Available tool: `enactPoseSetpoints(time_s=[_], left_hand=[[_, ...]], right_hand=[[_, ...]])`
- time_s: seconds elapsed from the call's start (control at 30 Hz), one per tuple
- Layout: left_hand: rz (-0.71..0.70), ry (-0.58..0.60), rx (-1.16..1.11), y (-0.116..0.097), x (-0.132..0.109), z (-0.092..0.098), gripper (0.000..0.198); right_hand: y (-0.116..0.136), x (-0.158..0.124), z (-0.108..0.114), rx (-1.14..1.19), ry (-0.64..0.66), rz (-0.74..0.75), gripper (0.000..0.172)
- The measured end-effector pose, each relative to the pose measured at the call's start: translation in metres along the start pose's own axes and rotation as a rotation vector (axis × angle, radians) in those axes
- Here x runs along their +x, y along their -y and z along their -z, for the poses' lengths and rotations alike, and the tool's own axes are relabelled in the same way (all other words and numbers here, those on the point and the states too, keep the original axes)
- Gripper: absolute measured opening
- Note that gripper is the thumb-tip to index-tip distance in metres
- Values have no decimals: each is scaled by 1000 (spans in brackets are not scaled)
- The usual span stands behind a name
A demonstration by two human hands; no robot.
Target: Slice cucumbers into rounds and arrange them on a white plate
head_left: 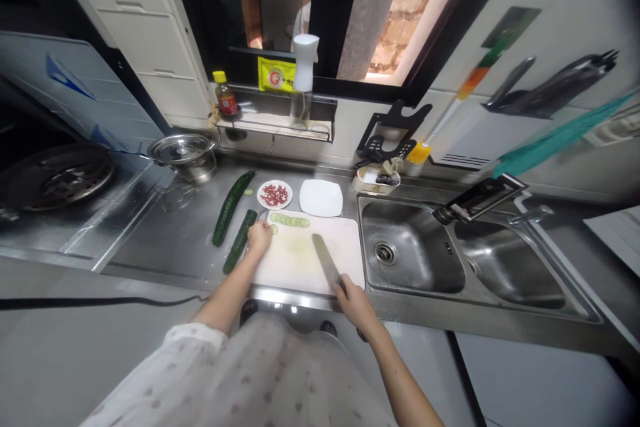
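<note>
My right hand (353, 305) grips the dark handle of a kitchen knife (326, 260), its blade lying over the white cutting board (345, 240) and pointing away from me. At the board's left edge, my left hand (260, 238) has its fingers drawn together at a cucumber slice (274, 229), which it seems to pinch. A row of several overlapping cucumber slices (290, 220) lies along the board's far edge. Left of the board rests a cut cucumber (241, 241), close by my left hand. A longer cucumber (233, 208) lies further left, with a small cut end (249, 192) beside it.
Behind the board stand a plate of chopped red pieces (275, 205) and a white square plate (321, 197). A double sink (415, 247) is on the right. A lidded steel pot (185, 159) and a pan (55, 177) are at the left. A shelf (280, 124) holds bottles.
</note>
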State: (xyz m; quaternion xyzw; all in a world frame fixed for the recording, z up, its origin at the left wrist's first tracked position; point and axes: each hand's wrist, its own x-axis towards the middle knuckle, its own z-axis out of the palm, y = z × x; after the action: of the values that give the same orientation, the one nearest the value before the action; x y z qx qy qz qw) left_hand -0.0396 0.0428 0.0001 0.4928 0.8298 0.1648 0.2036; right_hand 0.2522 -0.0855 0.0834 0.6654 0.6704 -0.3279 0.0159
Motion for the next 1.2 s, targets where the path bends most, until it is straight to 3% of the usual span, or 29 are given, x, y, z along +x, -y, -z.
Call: enactPoseSetpoints(time_s=[0.6,1.03,1.2], left_hand=[[23,54,58,-5,1,5,21],[-5,-1,53,-5,-8,4,28],[-198,-31,9,-19,-19,-4,30]], right_hand=[[-5,0,-3,17,-17,23,18],[-12,0,-4,29,-47,20,17],[-13,0,-4,31,-71,24,18]])
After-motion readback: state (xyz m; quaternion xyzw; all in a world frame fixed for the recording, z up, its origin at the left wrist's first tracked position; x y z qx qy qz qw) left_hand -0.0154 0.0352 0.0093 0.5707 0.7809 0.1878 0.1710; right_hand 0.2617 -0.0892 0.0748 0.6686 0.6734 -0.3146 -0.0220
